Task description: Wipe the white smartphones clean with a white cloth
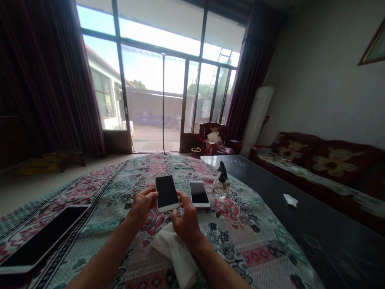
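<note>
A white smartphone with a dark screen is held up between my two hands, tilted toward me. My left hand pinches its left edge. On the opposite side, the fingers of my right hand grip the lower right edge. Beneath my right hand and wrist lies a crumpled white cloth, partly covered by them. A second white phone rests flat on the flowered tablecloth, just right of my right hand. Beyond it stands a clear spray bottle with a black trigger head.
A large white tablet with a dark screen lies at the table's left. To the right, a dark glossy table bears a crumpled white tissue. A red sofa, an armchair and glass doors stand farther back.
</note>
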Action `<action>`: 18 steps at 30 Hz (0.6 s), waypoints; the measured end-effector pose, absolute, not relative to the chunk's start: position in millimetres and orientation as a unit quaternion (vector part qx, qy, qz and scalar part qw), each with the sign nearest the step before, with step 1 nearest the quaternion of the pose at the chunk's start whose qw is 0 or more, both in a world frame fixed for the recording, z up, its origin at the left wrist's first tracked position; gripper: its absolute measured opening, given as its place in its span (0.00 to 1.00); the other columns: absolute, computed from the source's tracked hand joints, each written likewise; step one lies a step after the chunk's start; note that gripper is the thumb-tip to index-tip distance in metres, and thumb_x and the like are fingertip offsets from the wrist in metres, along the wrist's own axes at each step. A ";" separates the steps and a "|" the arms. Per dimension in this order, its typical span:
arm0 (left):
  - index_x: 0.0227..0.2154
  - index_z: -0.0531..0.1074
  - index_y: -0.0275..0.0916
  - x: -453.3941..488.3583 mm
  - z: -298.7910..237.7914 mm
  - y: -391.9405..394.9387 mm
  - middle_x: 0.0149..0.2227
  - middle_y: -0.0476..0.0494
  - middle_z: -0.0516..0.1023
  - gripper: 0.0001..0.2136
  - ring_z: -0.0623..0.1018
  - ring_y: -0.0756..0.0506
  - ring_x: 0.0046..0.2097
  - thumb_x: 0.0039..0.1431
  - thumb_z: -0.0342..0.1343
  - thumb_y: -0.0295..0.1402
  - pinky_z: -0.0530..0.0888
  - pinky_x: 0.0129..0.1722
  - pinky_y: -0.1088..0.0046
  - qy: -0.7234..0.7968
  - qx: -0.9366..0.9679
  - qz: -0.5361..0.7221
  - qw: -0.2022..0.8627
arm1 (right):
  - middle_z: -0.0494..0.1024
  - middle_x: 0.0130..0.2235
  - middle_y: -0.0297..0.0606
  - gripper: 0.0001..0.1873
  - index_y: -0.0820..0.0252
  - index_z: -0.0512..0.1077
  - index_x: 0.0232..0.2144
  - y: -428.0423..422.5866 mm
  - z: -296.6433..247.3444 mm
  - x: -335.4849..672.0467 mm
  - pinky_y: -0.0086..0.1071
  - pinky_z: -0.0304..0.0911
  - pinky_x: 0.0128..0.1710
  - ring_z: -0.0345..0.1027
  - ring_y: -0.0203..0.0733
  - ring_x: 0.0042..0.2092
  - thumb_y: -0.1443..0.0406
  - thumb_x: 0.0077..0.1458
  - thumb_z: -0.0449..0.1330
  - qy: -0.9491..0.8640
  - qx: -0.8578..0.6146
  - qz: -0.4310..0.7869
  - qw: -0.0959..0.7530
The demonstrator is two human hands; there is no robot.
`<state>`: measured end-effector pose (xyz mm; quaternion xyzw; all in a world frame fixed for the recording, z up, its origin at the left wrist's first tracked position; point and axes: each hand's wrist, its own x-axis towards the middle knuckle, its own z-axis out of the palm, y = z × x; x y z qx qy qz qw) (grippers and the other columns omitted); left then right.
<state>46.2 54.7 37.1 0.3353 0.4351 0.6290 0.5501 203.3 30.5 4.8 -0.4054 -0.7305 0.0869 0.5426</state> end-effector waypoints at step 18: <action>0.46 0.70 0.36 148.7 13.4 120.1 0.44 0.44 0.75 0.12 0.77 0.47 0.40 0.62 0.55 0.37 0.77 0.39 0.65 0.457 0.372 0.537 0.603 | 0.75 0.45 0.51 0.23 0.67 0.72 0.44 61.9 -8.7 264.6 0.44 0.58 0.53 0.66 0.52 0.50 0.67 0.46 0.48 -0.555 -0.580 0.063 0.593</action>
